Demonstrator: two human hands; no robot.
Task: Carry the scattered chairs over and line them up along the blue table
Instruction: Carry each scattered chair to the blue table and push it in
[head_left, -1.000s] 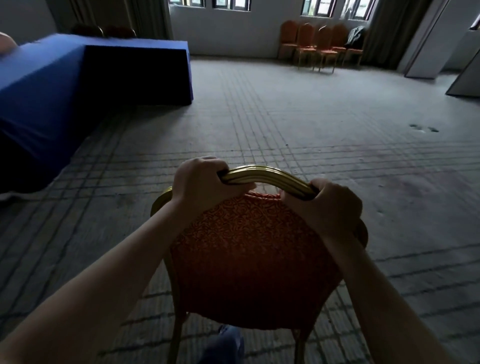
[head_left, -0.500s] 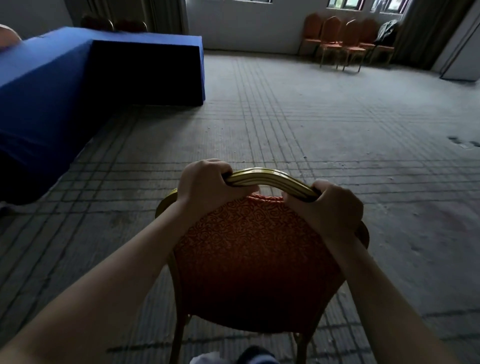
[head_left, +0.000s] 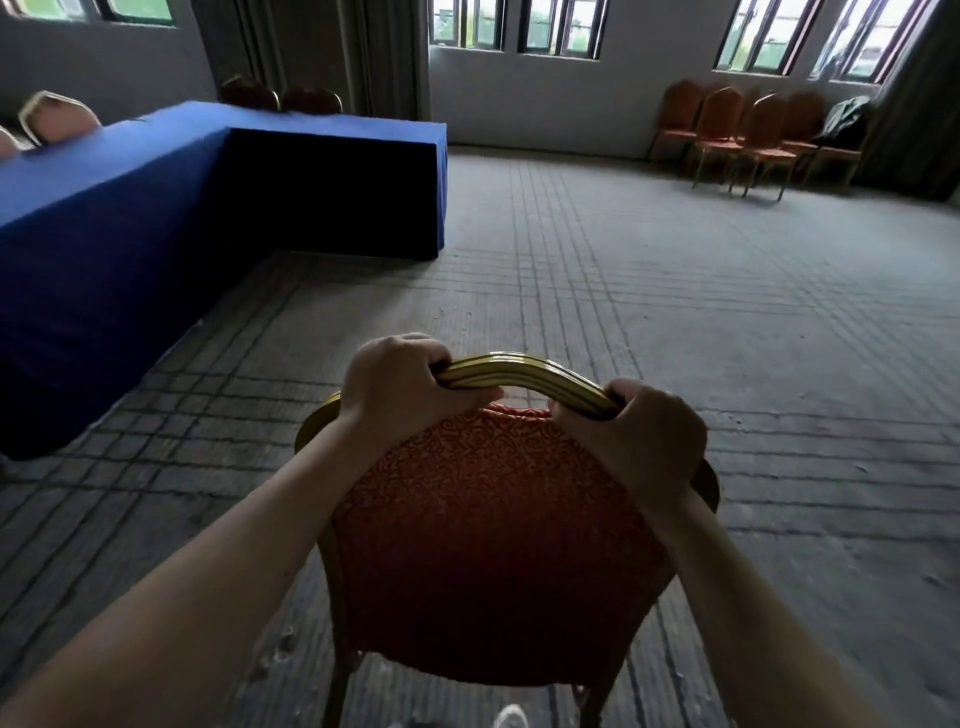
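At lower centre, the left hand (head_left: 400, 384) and right hand (head_left: 644, 441) each wrap their fingers (head_left: 410, 347) tightly round the gold top rail of the red chair (head_left: 493, 545). The blue bench (head_left: 104, 208) fills the upper left, and a row of chairs (head_left: 753, 140) stands at upper right.

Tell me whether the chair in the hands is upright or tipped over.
Upright. The chair has its gold top rail uppermost and legs pointing down; left hand and right hand grip that rail.
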